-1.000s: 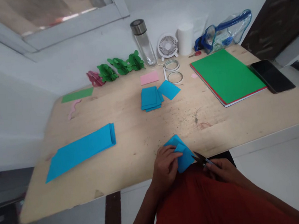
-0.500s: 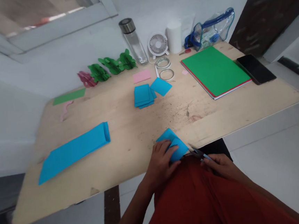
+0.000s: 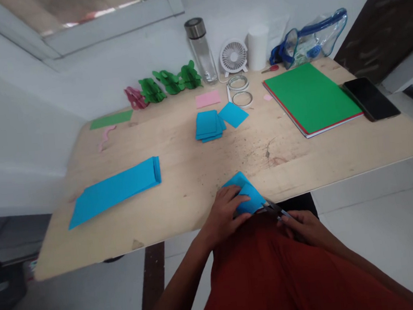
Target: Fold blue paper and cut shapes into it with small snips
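Observation:
At the table's front edge my left hand (image 3: 229, 208) is closed on a folded piece of blue paper (image 3: 251, 200), thumb and fingers on its left side. My right hand (image 3: 301, 226) grips a pair of scissors (image 3: 278, 210) by the handles, which its fingers partly hide. The scissor blades are spread and meet the paper's right corner. Farther back lie a small stack of blue paper squares (image 3: 206, 124) and a single blue square (image 3: 234, 114). Long blue paper strips (image 3: 115, 189) rest in a pile to the left.
Along the wall stand green paper cutouts (image 3: 169, 82), a glass bottle (image 3: 203, 58), a small white fan (image 3: 234, 56) and a clear pouch (image 3: 312, 42). Tape rolls (image 3: 242, 99) lie before the fan. A green folder (image 3: 313, 100) and a phone (image 3: 371, 99) occupy the right side.
The view has shifted, so the table items appear farther right. The scissor blades are now at the paper's corner, where before they were just beside it. Both hands keep their holds.

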Tool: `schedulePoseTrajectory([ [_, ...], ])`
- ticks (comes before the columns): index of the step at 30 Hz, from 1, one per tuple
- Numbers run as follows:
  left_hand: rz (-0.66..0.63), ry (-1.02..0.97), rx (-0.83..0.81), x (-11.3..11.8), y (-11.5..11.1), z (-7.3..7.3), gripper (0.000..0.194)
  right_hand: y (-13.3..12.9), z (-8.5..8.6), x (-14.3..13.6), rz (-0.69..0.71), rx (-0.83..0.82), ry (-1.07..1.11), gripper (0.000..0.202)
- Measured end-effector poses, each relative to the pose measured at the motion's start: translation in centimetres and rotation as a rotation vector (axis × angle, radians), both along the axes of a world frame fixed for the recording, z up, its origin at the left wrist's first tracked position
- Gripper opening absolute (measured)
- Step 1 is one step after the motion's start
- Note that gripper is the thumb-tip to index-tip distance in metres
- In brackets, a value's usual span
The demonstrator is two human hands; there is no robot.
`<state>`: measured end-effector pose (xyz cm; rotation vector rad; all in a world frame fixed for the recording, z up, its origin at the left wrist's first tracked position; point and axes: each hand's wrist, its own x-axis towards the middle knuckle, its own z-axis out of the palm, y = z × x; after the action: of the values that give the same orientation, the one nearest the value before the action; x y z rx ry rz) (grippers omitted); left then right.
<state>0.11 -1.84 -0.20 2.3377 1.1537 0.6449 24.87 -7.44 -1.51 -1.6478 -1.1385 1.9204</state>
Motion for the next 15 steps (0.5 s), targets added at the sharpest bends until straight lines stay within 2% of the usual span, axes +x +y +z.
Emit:
schedulePoseTrajectory([
  [6, 0.009, -0.074, -0.039, -0.5, 0.5, 0.6, 0.020, -0.1, 0.7, 0.2, 0.016, 0.051, -0.001, 0.051],
  [10, 0.118, -0.123, -0.180, -0.8, 1.0, 0.7, 0.021, 0.9, 1.2, -0.1, 0.043, 0.085, 0.010, 0.050],
  [15, 0.219, -0.180, -0.331, -1.0, 1.3, 0.8, 0.022, 1.6, 0.8, -0.3, 0.020, 0.014, 0.021, 0.048],
])
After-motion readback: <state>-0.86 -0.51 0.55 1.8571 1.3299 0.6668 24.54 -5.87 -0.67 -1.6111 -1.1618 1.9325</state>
